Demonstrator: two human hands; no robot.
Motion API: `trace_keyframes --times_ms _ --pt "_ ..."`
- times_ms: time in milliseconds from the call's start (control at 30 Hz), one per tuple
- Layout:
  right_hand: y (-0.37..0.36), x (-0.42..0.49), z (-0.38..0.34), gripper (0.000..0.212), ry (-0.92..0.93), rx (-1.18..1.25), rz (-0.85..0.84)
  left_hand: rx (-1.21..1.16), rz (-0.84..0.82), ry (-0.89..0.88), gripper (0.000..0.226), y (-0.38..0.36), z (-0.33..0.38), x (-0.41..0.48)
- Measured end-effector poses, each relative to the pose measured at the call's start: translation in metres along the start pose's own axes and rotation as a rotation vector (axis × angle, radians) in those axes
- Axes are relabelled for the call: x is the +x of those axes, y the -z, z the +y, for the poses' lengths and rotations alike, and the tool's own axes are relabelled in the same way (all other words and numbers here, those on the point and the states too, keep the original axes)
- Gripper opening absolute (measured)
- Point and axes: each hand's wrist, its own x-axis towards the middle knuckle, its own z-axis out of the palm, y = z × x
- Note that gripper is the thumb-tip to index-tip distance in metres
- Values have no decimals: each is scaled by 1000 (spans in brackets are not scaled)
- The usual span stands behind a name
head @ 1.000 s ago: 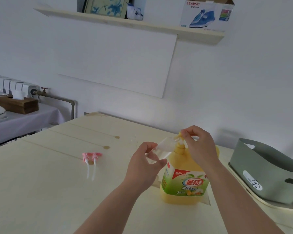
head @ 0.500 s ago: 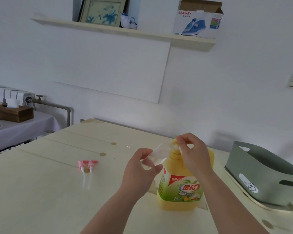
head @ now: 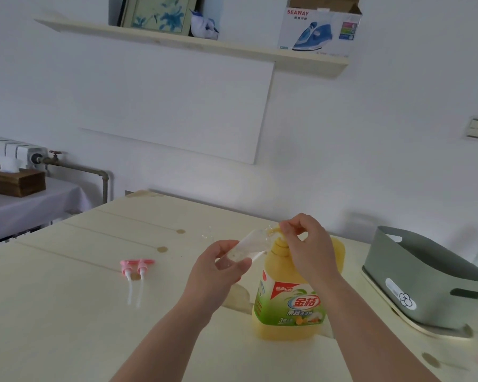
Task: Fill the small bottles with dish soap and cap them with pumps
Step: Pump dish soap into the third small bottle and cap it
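Our left hand (head: 215, 274) grips a small clear bottle (head: 249, 244), tilted with its mouth at the spout of the yellow pump (head: 280, 244) on the dish soap jug (head: 290, 307), which stands on the counter (head: 66, 299). Our right hand (head: 307, 249) curls its fingers round that pump's top. Two pink pumps (head: 137, 267) lie side by side, well apart to the left.

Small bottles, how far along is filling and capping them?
Done: nothing capped in view. In hand: the left hand holds a clear small bottle tilted, mouth at the spout of the dish soap jug, whose pump head the right hand grips; barely any soap shows inside. Left: finish filling, then fit the two pink pumps lying unused on the table.
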Motion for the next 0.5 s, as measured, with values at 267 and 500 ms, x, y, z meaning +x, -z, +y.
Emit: trace_keyframes --times_ms 267,500 --pt "7 4 -4 21 34 -39 16 78 -40 -82 28 11 -1 16" --pt "5 2 -3 21 -27 -33 -35 -2 -154 -48 34 14 -6 26"
